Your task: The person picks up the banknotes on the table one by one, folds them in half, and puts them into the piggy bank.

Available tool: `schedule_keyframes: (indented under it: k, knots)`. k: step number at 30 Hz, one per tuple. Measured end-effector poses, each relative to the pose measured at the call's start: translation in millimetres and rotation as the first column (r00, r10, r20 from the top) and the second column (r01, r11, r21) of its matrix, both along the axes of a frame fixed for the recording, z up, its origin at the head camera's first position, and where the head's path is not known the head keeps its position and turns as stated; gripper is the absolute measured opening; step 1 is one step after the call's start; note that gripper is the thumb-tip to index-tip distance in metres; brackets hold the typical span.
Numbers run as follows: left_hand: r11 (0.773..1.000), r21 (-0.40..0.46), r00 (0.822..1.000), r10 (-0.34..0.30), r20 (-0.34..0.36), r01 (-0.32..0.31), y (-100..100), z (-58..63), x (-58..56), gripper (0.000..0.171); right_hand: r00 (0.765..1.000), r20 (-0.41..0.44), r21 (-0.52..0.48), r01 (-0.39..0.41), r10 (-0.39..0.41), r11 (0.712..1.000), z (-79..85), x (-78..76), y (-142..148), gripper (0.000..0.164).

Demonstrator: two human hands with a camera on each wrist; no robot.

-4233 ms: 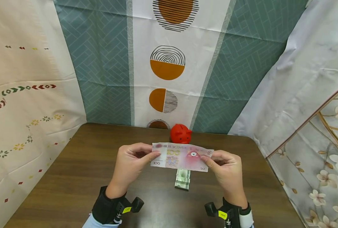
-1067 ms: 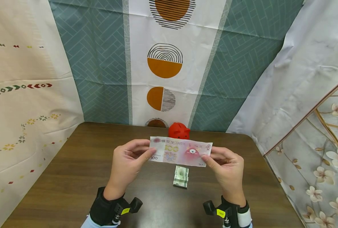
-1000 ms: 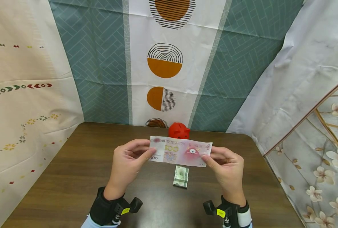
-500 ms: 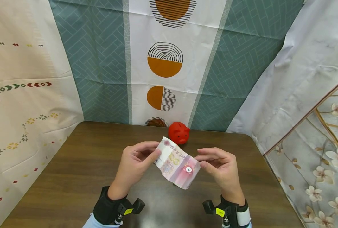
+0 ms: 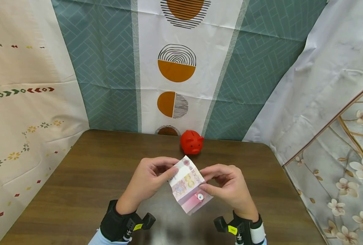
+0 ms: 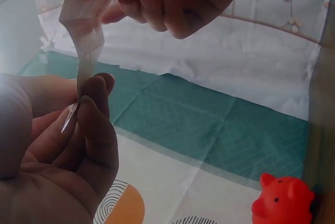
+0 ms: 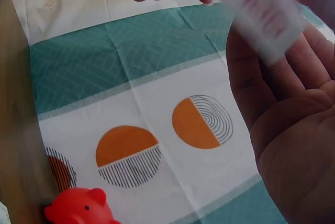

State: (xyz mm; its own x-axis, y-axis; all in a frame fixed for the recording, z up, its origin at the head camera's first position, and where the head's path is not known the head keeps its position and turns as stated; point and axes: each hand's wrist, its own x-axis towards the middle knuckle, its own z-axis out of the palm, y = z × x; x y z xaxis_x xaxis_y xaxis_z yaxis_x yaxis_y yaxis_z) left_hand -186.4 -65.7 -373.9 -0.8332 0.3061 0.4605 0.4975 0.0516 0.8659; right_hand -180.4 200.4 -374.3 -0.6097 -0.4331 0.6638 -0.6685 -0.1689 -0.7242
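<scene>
Nearest to me are my wrists, each with a black band (image 5: 116,223), over the nearer part of the brown table (image 5: 77,190). A little beyond, I hold the pink paper note (image 5: 188,193) in the air, above the middle of the table, tilted, with one corner toward the far edge. The folding seems to me only partly done: creases cross the note and it bends at them, but it is not closed flat, so I judge that bringing the parts together is left. My left hand (image 5: 152,178) pinches the note's left side, thumb against fingers. My right hand (image 5: 225,185) has thumb and fingers closed on its right edge; how firmly, I cannot tell, because the right wrist view is blurred there. Farther, the red piggy bank (image 5: 192,143) stands near the middle of the far edge, touched by nothing of mine. Behind it hangs a green-and-white cloth (image 5: 108,68).
</scene>
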Motion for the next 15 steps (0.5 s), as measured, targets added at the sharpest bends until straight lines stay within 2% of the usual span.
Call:
schedule_keyframes:
  k: [5, 7, 12, 15]
  knots:
    - [1.000, -0.016, 1.000, -0.001, 0.019, 0.001, 2.1, -0.8, -1.2, 0.017, 0.999, -0.042, -0.040, -0.012, 0.010, 0.999, -3.1, -1.7, -2.1, 0.061]
    - [1.000, -0.011, 0.999, 0.014, 0.035, -0.014, 2.9, -0.9, -1.3, 0.017, 0.999, -0.051, -0.072, 0.008, -0.011, 0.997, -3.7, -1.4, -3.1, 0.060]
    - [0.997, 0.022, 0.995, 0.076, 0.067, -0.078, 5.7, -2.2, -1.8, 0.016, 0.988, -0.040, -0.157, 0.142, -0.150, 0.977, -3.8, 1.0, -5.4, 0.053]
    - [0.992, 0.014, 0.991, 0.128, 0.046, -0.129, 9.3, -4.8, -2.5, 0.010, 0.972, -0.023, -0.205, 0.226, -0.235, 0.952, -3.6, 0.6, -8.4, 0.050]
